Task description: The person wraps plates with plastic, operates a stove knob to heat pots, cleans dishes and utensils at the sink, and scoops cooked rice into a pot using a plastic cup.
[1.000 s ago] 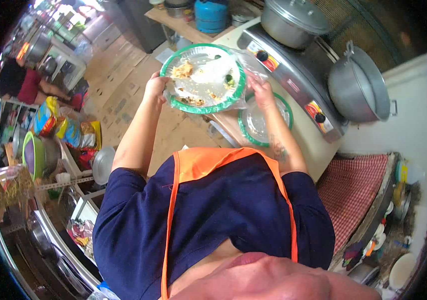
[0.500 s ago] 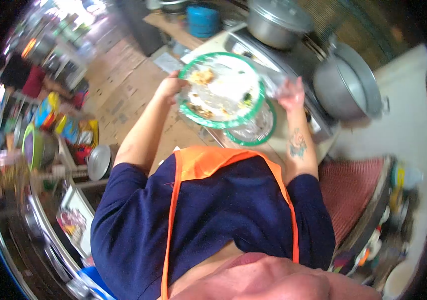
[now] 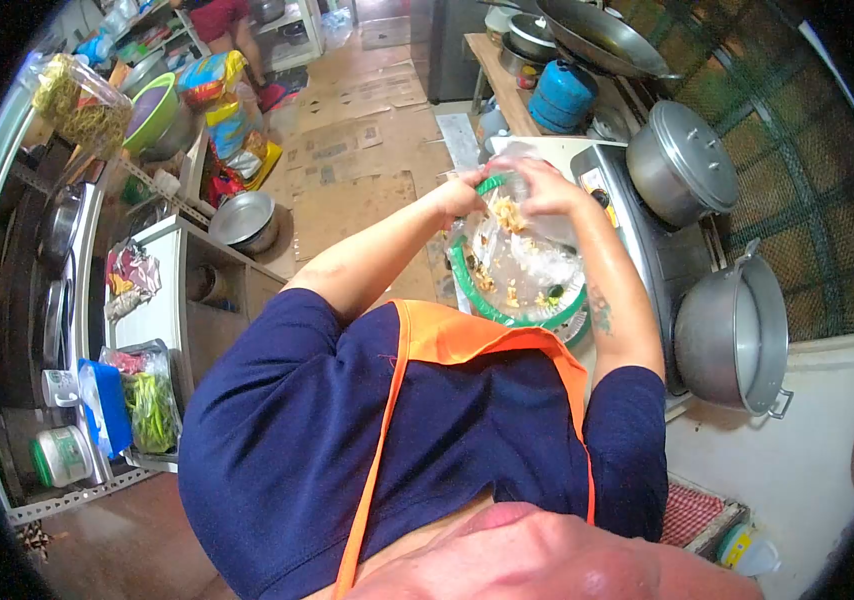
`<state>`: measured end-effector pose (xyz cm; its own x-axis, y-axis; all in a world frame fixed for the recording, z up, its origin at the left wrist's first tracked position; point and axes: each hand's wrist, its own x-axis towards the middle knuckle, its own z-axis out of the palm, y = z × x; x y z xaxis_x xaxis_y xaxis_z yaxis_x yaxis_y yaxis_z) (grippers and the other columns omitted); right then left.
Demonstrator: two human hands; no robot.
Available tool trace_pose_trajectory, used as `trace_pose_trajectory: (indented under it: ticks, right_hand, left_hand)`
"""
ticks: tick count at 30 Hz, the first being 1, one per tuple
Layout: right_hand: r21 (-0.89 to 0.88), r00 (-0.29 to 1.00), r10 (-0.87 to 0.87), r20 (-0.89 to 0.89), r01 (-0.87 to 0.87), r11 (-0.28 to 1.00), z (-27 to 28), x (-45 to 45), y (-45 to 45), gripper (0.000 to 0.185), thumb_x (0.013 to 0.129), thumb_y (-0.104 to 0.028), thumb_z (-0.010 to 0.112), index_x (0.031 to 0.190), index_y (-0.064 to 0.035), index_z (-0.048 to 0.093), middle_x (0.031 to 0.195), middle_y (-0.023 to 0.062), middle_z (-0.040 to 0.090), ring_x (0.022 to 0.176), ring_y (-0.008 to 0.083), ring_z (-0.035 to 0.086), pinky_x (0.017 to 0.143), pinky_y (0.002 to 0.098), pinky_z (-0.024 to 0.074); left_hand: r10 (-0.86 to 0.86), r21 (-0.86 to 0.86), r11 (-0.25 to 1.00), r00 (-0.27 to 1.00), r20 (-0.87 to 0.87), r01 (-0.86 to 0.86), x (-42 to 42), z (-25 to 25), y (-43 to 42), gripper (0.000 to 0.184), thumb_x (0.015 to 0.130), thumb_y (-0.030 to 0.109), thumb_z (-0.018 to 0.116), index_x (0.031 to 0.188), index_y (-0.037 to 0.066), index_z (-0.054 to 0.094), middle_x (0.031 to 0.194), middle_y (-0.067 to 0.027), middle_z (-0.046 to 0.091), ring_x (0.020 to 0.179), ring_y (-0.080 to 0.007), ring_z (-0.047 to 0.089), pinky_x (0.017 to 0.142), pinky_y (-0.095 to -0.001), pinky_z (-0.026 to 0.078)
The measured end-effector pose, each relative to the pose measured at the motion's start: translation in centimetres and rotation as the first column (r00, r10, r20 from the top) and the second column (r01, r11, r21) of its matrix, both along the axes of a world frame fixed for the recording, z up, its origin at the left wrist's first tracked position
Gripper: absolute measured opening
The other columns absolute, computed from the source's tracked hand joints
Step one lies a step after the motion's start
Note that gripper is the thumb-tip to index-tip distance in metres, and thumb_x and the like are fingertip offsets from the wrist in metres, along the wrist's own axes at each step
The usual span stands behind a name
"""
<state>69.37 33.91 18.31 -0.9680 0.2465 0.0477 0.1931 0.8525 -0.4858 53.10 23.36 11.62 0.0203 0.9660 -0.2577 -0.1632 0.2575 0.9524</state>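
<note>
A green-rimmed plate (image 3: 459,268), lined with clear plastic film (image 3: 550,258), tilts in front of my chest. Food scraps (image 3: 509,214) lie on the film, with a few dark green bits near the right rim. At the plate's far left edge, my left hand (image 3: 460,197) grips the rim. My right hand (image 3: 544,187) is close beside it, fingers curled on bunched film at the far edge. Part of a second green-rimmed plate (image 3: 577,328) shows beneath the first.
A stove (image 3: 637,235) runs along the right with a lidded pot (image 3: 682,160) and a large open pot (image 3: 735,330). A blue gas canister (image 3: 561,97) stands beyond. Shelves line the left side. Another person (image 3: 222,22) is at the far left, above a cardboard-covered floor (image 3: 357,150).
My right hand has moved from the right of the plate to its far edge, near my left hand. The film there is now gathered up. The camera's view has swung.
</note>
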Motion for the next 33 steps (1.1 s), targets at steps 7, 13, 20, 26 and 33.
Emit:
trace_pose_trajectory:
  ticks: [7,13,20,26,33]
  right_hand:
    - [0.038,0.903,-0.039,0.427,0.025,0.999,1.8,-4.8,-2.7,0.081,0.048,-0.022,0.069,0.120,-0.0036,0.036,0.115,0.0183,0.044,0.108,0.0296,0.042,0.091,0.0329,0.0341]
    - [-0.296,0.957,0.069,0.281,0.018,0.955,1.0,-4.3,0.0,0.070,0.050,-0.014,0.071,0.113,-0.0037,0.042,0.109,0.0120,0.049,0.104,0.0208,0.045,0.088,0.0296,0.0370]
    - [-0.553,0.894,-0.349,0.280,0.447,0.703,1.4,5.2,4.1,0.036,0.072,-0.030,0.065,0.097,-0.0060,0.055,0.091,0.0018,0.056,0.084,0.0095,0.050,0.069,0.0240,0.0415]
    - [-0.916,0.909,-0.407,0.086,0.233,0.327,-2.6,11.9,1.9,0.024,0.075,-0.019,0.060,0.094,-0.0063,0.054,0.088,0.0006,0.056,0.078,0.0103,0.051,0.068,0.0222,0.0410]
    - [-0.512,0.584,-0.771,-0.253,0.596,0.619,-7.3,12.5,-3.2,0.020,0.077,-0.015,0.058,0.091,-0.0013,0.056,0.086,0.0051,0.059,0.079,0.0130,0.054,0.071,0.0252,0.0421]
  left_hand:
    - [0.245,0.004,0.969,0.961,-0.131,-0.247,0.7,0.8,-2.9,0.081,0.058,0.000,0.055,0.132,0.012,0.023,0.113,-0.0133,0.047,0.097,-0.0236,0.048,0.078,-0.0316,0.041]
    - [0.139,0.016,0.990,0.979,-0.149,-0.138,1.1,2.1,-2.5,0.055,0.059,-0.005,0.052,0.113,0.006,0.047,0.085,-0.0067,0.057,0.075,-0.0151,0.054,0.065,-0.0278,0.044]
    - [0.176,0.003,0.983,0.954,-0.241,-0.181,-0.3,2.3,-2.5,0.043,0.061,-0.002,0.055,0.103,0.003,0.053,0.084,-0.0069,0.057,0.074,-0.0153,0.053,0.066,-0.0284,0.043]
    - [0.191,-0.071,0.979,0.981,-0.016,-0.192,-3.3,1.4,-1.4,0.039,0.059,-0.002,0.056,0.097,0.004,0.059,0.084,-0.0079,0.059,0.070,-0.0182,0.054,0.063,-0.0333,0.045]
    - [0.158,-0.117,0.974,0.956,-0.245,-0.191,-4.2,-0.6,1.6,0.029,0.057,0.007,0.062,0.085,0.003,0.061,0.077,-0.0067,0.059,0.067,-0.0181,0.052,0.059,-0.0353,0.043]
